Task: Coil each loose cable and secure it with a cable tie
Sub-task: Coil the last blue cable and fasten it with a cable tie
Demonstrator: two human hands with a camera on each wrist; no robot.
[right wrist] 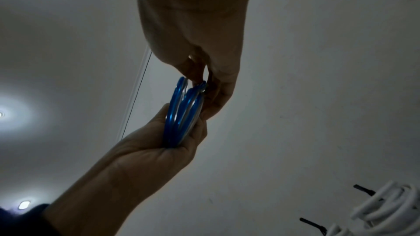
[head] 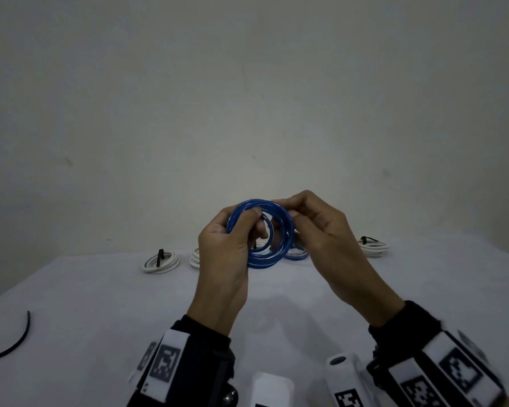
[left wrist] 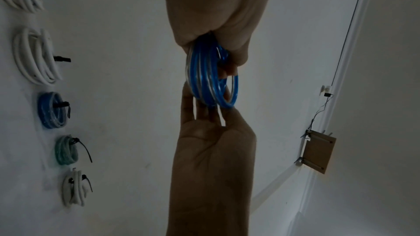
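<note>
A blue cable coil (head: pixel 262 233) is held upright above the white table between both hands. My left hand (head: pixel 252 221) grips the coil's left side, thumb on the front and fingers through the ring. My right hand (head: pixel 282 210) pinches the upper right of the loops. The left wrist view shows the coil (left wrist: pixel 204 78) edge-on between the left hand (left wrist: pixel 218 49) above and the right hand (left wrist: pixel 209 110) below. From the right wrist, the right hand (right wrist: pixel 204 82) pinches the coil (right wrist: pixel 179 114) at its top while the left hand (right wrist: pixel 181 132) cups it. A loose black cable tie (head: pixel 12 342) lies at the table's near left.
Tied coils lie in a row at the back of the table (head: pixel 100 318): a white one (head: pixel 160 261), another white one (head: pixel 373 248), a blue one (head: pixel 297 254) behind the hands. The left wrist view also shows a teal coil (left wrist: pixel 66 150). A pale wall stands behind.
</note>
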